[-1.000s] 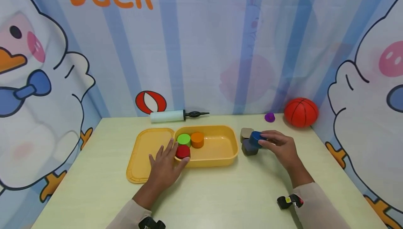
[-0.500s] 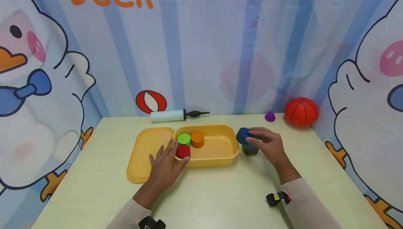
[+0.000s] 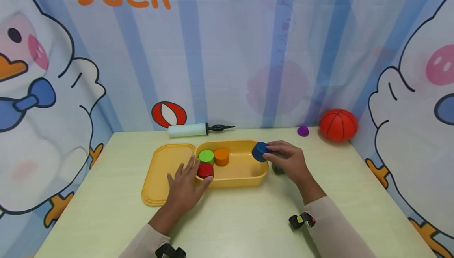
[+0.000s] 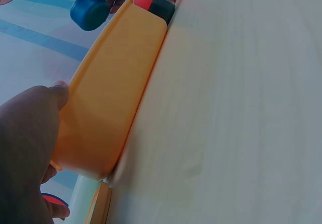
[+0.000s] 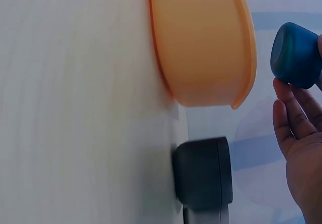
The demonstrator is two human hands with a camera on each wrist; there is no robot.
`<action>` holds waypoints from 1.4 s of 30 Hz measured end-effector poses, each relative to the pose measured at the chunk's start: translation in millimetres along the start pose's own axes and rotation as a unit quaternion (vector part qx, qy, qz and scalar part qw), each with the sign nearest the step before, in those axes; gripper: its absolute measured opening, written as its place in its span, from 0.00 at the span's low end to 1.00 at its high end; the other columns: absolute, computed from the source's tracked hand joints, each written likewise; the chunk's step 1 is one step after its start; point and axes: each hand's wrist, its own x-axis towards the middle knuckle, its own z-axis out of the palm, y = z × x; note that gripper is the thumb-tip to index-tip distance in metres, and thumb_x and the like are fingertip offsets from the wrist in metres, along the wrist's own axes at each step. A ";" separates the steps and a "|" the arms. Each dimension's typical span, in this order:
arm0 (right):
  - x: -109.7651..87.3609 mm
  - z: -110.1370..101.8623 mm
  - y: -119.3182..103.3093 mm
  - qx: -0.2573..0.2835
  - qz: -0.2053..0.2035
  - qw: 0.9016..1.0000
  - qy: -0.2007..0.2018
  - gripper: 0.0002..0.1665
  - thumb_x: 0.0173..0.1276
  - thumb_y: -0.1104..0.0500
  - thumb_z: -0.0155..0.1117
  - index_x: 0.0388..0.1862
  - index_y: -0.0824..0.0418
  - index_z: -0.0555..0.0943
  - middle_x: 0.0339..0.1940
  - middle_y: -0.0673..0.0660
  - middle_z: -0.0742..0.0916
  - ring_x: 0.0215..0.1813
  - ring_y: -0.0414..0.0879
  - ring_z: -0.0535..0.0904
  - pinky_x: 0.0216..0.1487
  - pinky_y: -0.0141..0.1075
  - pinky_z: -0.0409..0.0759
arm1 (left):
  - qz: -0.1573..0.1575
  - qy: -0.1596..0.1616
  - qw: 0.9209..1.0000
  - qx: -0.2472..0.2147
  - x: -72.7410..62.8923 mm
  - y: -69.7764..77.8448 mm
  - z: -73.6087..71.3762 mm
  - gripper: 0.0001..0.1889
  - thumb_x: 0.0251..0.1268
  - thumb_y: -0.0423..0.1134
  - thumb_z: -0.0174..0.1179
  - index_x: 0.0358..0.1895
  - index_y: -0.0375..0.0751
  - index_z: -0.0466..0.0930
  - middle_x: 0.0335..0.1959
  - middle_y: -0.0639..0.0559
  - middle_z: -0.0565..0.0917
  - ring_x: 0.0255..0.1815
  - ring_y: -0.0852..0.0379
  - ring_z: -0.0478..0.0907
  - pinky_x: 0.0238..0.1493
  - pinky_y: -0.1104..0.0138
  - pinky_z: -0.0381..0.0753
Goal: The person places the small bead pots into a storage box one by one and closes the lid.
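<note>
In the head view, my right hand (image 3: 291,161) pinches a small blue cup-shaped piece (image 3: 260,152) between thumb and fingers. That piece is over the right end of a yellow plastic box (image 3: 244,182); the right wrist view shows it raised above the box's rim. My left hand (image 3: 185,185) rests at the box's left end with its fingers straight and spread, its thumb at the front rim. Inside the box sit a green round piece (image 3: 206,156), an orange one (image 3: 221,156) and a red one (image 3: 205,170). A dark squarish piece (image 5: 201,173) stands right of the box, partly behind my right hand.
A yellow lid (image 3: 161,175) lies left of the box, partly under my left hand. Behind stands a pale hand pump (image 3: 188,130) on its side. A small purple item (image 3: 303,131) and a red ball (image 3: 338,125) are at the table's back right, before the printed curtain.
My right hand has carried the blue piece leftward, from over the dark piece to above the box's right end. My left hand has stayed at the box's left end.
</note>
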 end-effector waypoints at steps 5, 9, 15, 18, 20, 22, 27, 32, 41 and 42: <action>4.6 11.1 -5.0 -0.042 0.024 0.999 -0.021 0.17 0.67 0.69 0.80 0.54 0.70 0.92 0.62 0.71 0.89 0.57 0.34 0.87 0.55 0.29 0.88 | 0.001 0.002 1.000 0.001 0.0 -0.7 -0.1 0.47 0.78 0.73 0.53 0.89 0.47 0.59 0.92 0.46 0.55 0.89 0.25 0.54 0.79 0.16 0.39; 8.2 19.5 -9.6 -0.093 0.023 0.995 -0.036 0.17 0.66 0.65 0.82 0.54 0.65 0.93 0.63 0.65 0.91 0.64 0.47 0.87 0.58 0.31 0.85 | 0.002 0.003 1.000 0.003 -0.2 -0.1 0.0 0.47 0.78 0.72 0.54 0.89 0.47 0.59 0.92 0.45 0.55 0.89 0.25 0.54 0.78 0.16 0.40; 13.8 33.5 -16.1 -0.135 0.002 0.989 -0.060 0.17 0.67 0.62 0.82 0.54 0.62 0.94 0.60 0.63 0.93 0.52 0.58 0.87 0.46 0.37 0.86 | -0.005 -0.003 1.000 0.005 0.4 0.7 0.8 0.47 0.79 0.71 0.55 0.89 0.47 0.58 0.92 0.46 0.54 0.90 0.25 0.53 0.79 0.17 0.39; 15.7 41.0 -18.4 -0.144 -0.003 0.987 -0.070 0.17 0.67 0.61 0.83 0.54 0.63 0.93 0.58 0.63 0.93 0.45 0.52 0.87 0.45 0.38 0.88 | -0.008 -0.005 1.000 0.003 0.5 1.2 0.5 0.46 0.79 0.70 0.55 0.89 0.48 0.58 0.92 0.46 0.54 0.90 0.25 0.53 0.80 0.17 0.39; 17.1 46.2 -20.8 -0.147 -0.005 0.986 -0.082 0.18 0.67 0.60 0.83 0.55 0.63 0.93 0.57 0.63 0.93 0.44 0.48 0.87 0.46 0.39 0.90 | -0.008 -0.006 1.000 0.003 0.6 1.3 0.3 0.46 0.79 0.71 0.55 0.89 0.48 0.58 0.93 0.47 0.53 0.90 0.25 0.52 0.80 0.17 0.39; 18.9 51.5 -23.6 -0.150 -0.010 0.984 -0.094 0.18 0.68 0.60 0.83 0.55 0.64 0.93 0.56 0.63 0.93 0.43 0.46 0.88 0.48 0.41 0.91 | -0.006 -0.006 1.000 0.002 0.8 1.2 0.2 0.47 0.79 0.72 0.54 0.89 0.47 0.58 0.93 0.47 0.53 0.90 0.25 0.52 0.80 0.17 0.39; 22.2 65.0 -27.7 -0.172 -0.016 0.979 -0.112 0.19 0.68 0.59 0.83 0.55 0.65 0.92 0.55 0.63 0.93 0.44 0.51 0.89 0.48 0.41 0.92 | 0.000 -0.004 1.000 -0.003 -0.5 1.4 -1.5 0.47 0.79 0.72 0.54 0.89 0.47 0.59 0.92 0.46 0.54 0.90 0.24 0.53 0.79 0.16 0.39; 22.5 71.3 -24.4 -0.198 -0.010 0.972 -0.126 0.20 0.67 0.57 0.83 0.55 0.64 0.92 0.56 0.62 0.93 0.45 0.51 0.90 0.47 0.35 0.90 | 0.002 -0.005 1.000 -0.007 -0.9 3.2 -1.1 0.47 0.79 0.72 0.53 0.88 0.47 0.60 0.92 0.46 0.55 0.89 0.24 0.54 0.79 0.17 0.40; 28.8 79.6 -21.1 -0.203 0.017 0.962 -0.181 0.19 0.68 0.57 0.83 0.55 0.63 0.92 0.57 0.61 0.93 0.43 0.49 0.92 0.47 0.36 0.92 | 0.005 -0.003 1.000 -0.002 -0.5 2.0 -2.6 0.47 0.79 0.72 0.52 0.88 0.46 0.59 0.92 0.46 0.55 0.89 0.24 0.54 0.79 0.16 0.41; 29.3 80.3 -21.4 -0.203 0.023 0.961 -0.187 0.19 0.68 0.56 0.83 0.56 0.63 0.92 0.58 0.61 0.93 0.43 0.49 0.92 0.47 0.36 0.92 | 0.006 -0.003 1.000 0.000 -0.7 2.0 -2.7 0.47 0.79 0.72 0.52 0.88 0.46 0.59 0.92 0.46 0.55 0.89 0.24 0.54 0.79 0.16 0.41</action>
